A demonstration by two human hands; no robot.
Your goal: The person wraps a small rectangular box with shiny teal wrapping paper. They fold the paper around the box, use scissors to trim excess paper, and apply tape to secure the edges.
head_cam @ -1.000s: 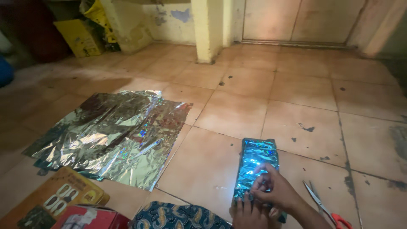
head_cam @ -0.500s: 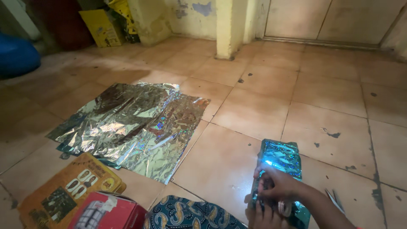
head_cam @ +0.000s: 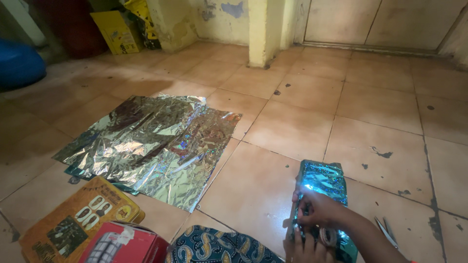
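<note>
Both hands on foil-wrapped parcel [head_cam: 322, 187]: right hand [head_cam: 321, 212] pinching tape roll [head_cam: 327, 236]; left hand [head_cam: 304, 248] pressed flat.

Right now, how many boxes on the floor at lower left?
2: an orange flat box lying beside the foil sheet, and a red box just right of it at the frame's bottom edge. More may be hidden out of frame.

Right hand [head_cam: 319, 209] slid slightly toward the near end of the teal foil-wrapped box [head_cam: 320, 195]; tape roll [head_cam: 327, 236] now more exposed. Left hand [head_cam: 303, 248] edged up beside it.
</note>
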